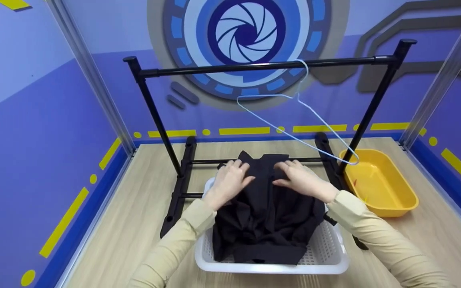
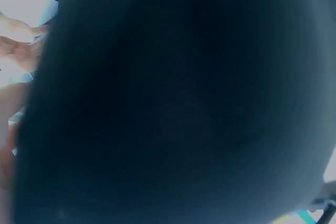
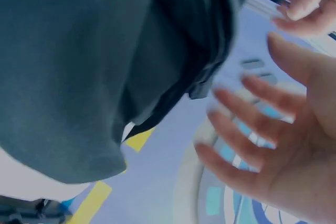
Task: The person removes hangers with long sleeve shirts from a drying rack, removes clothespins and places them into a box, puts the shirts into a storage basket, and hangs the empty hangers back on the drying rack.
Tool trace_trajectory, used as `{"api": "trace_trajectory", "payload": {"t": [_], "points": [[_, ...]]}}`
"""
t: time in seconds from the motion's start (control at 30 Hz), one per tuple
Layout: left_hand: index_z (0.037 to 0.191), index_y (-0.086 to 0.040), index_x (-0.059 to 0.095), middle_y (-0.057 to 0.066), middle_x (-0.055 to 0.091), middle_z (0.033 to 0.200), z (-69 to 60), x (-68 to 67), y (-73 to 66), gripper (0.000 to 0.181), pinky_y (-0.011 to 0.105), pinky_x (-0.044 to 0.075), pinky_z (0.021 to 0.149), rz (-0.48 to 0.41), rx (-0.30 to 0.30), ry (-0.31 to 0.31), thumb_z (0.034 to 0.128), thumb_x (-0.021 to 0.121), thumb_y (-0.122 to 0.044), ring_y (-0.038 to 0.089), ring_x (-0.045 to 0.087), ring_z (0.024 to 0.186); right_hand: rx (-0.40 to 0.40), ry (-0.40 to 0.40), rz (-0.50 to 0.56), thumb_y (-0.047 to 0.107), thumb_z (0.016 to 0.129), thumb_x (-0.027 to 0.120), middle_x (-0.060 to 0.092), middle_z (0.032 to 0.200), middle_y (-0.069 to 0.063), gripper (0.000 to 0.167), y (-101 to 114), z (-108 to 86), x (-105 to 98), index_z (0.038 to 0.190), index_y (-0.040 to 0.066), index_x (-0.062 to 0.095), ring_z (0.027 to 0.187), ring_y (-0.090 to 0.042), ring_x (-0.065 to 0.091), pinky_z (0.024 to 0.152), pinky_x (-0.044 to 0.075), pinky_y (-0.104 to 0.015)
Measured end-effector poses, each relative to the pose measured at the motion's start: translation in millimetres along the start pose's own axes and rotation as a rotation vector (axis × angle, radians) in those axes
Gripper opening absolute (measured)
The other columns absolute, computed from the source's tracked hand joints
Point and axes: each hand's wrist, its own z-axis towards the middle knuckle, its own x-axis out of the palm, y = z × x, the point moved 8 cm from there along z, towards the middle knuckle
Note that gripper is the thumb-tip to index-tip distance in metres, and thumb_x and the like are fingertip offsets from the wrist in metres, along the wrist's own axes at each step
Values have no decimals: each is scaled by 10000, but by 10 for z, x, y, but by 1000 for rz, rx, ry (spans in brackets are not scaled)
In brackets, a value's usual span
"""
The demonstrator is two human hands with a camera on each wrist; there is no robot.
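Observation:
A black garment (image 1: 266,224) lies bunched in a white plastic basket (image 1: 270,269), its upper part raised towards the far side. What kind of garment it is, I cannot tell. Over its upper left part is my left hand (image 1: 232,182), thumb apart from the bent fingers. My right hand (image 1: 300,180) is at the upper right part, palm facing inward. In the right wrist view that hand (image 3: 278,145) has its fingers spread, with a gap between them and the dark cloth (image 3: 79,66). Dark cloth (image 2: 173,103) fills most of the left wrist view.
Behind the basket stands a black clothes rack (image 1: 254,69). A light blue wire hanger (image 1: 268,120) hangs from its bar. To the right, a yellow tub (image 1: 382,184) sits on the wooden tabletop (image 1: 110,240). Patterned blue walls (image 1: 34,140) enclose the sides and back.

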Motion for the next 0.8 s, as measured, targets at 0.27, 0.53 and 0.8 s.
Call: {"api": "trace_trajectory", "payload": {"t": [0.27,0.53,0.8], "points": [[1559,-176,421,211,426,1576,80,368,346,760,606,418,1087,-5,-264,265,968,543,-639,444,447,1414,87,-64,-102,458,923,715,518,1407,-315,741,-165,163,132,1485,42,471,1237,-552,528,921,472,-691],[1604,-240,335,204,297,1654,123,618,504,832,700,312,1130,-23,-347,374,942,487,-721,481,312,1497,180,-5,-110,497,939,679,442,1476,-330,750,-392,315,297,1519,84,444,1321,-593,444,972,411,-752],[1599,-272,346,218,320,1631,56,820,531,716,647,409,1079,-126,-406,483,999,463,-643,513,384,1427,220,156,21,496,978,639,357,1538,-341,789,-529,368,518,1578,85,335,1360,-626,379,1031,375,-752]]}}
